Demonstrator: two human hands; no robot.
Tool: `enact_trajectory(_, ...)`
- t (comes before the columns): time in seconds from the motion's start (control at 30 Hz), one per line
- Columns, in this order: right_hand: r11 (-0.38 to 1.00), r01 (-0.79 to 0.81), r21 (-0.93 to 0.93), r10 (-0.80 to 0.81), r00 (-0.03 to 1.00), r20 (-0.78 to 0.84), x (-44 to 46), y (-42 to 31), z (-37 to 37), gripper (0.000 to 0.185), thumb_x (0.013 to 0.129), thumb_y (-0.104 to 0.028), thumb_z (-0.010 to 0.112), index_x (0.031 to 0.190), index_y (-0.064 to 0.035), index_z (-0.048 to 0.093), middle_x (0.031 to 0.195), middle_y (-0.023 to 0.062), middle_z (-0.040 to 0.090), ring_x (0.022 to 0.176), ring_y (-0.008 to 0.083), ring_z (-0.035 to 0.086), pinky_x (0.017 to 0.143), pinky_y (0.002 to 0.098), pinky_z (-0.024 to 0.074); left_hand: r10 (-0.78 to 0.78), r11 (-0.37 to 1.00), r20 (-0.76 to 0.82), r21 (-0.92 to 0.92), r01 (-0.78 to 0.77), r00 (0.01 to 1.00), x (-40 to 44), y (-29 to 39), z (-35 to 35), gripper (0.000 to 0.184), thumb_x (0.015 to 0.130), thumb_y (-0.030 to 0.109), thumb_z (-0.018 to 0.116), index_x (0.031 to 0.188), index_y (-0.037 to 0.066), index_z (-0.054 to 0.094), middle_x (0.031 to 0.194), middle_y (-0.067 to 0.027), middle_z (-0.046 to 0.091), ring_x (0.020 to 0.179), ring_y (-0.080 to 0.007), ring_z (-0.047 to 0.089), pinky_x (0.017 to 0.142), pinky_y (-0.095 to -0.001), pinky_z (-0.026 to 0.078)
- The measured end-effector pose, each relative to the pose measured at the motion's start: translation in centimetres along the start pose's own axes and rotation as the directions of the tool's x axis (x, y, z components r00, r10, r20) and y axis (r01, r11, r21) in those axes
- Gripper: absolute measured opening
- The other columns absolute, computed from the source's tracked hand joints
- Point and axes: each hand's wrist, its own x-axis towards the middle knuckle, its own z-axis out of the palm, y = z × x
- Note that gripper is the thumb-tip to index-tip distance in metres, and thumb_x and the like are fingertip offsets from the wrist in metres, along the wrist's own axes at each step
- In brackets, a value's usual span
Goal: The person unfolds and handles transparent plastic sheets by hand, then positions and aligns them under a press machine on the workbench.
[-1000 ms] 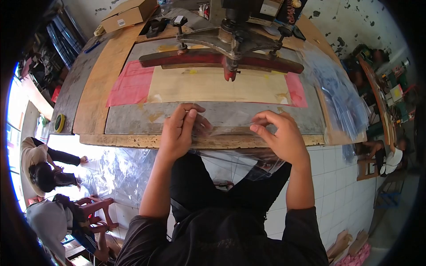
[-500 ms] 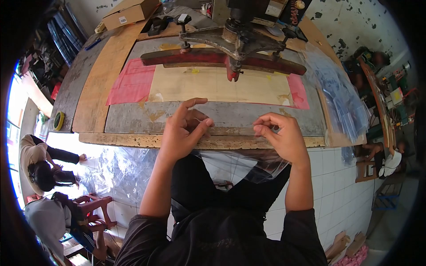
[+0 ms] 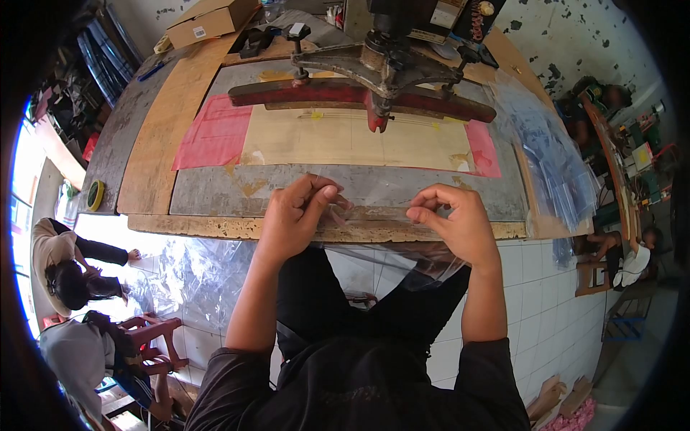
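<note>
My left hand [image 3: 298, 217] is closed in a pinch, thumb against the curled fingers, at the left side of a clear plastic sheet [image 3: 402, 253]. My right hand [image 3: 454, 219] pinches the same sheet near its right corner. Stretched between the hands, the see-through sheet hangs over the front edge of the table and above my lap; its exact outline is hard to make out. Beyond the hands, a cream sheet with pink ends [image 3: 316, 140] lies flat on the grey metal plate [image 3: 215, 192]. A press head with a red bar [image 3: 287, 94] stands above it.
Clear bluish plastic pieces [image 3: 557, 161] are piled at the table's right. Tape [image 3: 95, 195] lies at the left edge, and a cardboard box [image 3: 208, 23] stands at the back left. Plastic sheets [image 3: 194, 276] cover floor at left, near two seated people. Others sit at right.
My left index finger, stretched out before, has curled in to meet the thumb. The clear sheet has shifted up a little between the hands. My right hand has barely moved.
</note>
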Motion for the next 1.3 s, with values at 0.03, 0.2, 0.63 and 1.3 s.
enact_trajectory(0.03, 1.0, 0.006, 0.004, -0.006, 1.0, 0.001, 0.0, 0.0, 0.0, 0.018, 0.093, -0.018, 0.086, 0.099, -0.003, 0.078, 0.081, 0.0053, 0.077, 0.074, 0.0129, 0.07, 0.072, 0.0306, 0.0533, -0.01, 1.0, 0.01, -0.006, 0.01, 1.0, 0.0, 0.0, 0.0, 0.021, 0.112, 0.01, 0.06, 0.109, -0.009, 0.069, 0.096, -0.0154, 0.08, 0.088, -0.0207, 0.081, 0.071, -0.0308, 0.064)
enact_trajectory(0.2, 1.0, 0.02, 0.007, -0.02, 1.0, 0.006, 0.0, -0.1, 0.1, 0.018, 0.092, -0.017, 0.086, 0.098, -0.0023, 0.078, 0.08, 0.0052, 0.077, 0.075, 0.0131, 0.071, 0.073, 0.0308, 0.0534, -0.027, 0.998, 0.016, -0.051, 0.028, 1.0, 0.0, -0.3, 0.0, 0.025, 0.114, 0.012, 0.057, 0.107, -0.009, 0.068, 0.094, -0.0149, 0.079, 0.085, -0.0215, 0.081, 0.068, -0.0308, 0.064)
enact_trajectory(0.63, 0.999, 0.039, -0.027, -0.039, 0.999, 0.007, -0.1, -0.1, 0.1, 0.021, 0.091, -0.02, 0.087, 0.097, -0.002, 0.077, 0.079, 0.0062, 0.077, 0.073, 0.0147, 0.071, 0.072, 0.0315, 0.0536, 0.012, 0.999, 0.019, -0.048, -0.011, 1.0, 0.0, -0.9, 0.0, 0.031, 0.116, 0.014, 0.053, 0.103, -0.01, 0.068, 0.091, -0.0156, 0.078, 0.079, -0.021, 0.08, 0.065, -0.0307, 0.063)
enact_trajectory(1.3, 0.939, 0.311, -0.145, -0.318, 0.948, -0.025, -1.8, -0.5, -1.6, 0.044, 0.083, -0.002, 0.088, 0.125, -0.0041, 0.077, 0.109, 0.0082, 0.075, 0.089, 0.0198, 0.069, 0.084, 0.0335, 0.0536, 0.035, 0.986, -0.068, -0.157, -0.046, 0.997, -0.1, -1.5, 0.2, 0.037, 0.118, 0.022, 0.049, 0.102, -0.007, 0.065, 0.091, -0.0166, 0.079, 0.076, -0.0215, 0.079, 0.067, -0.0307, 0.063)
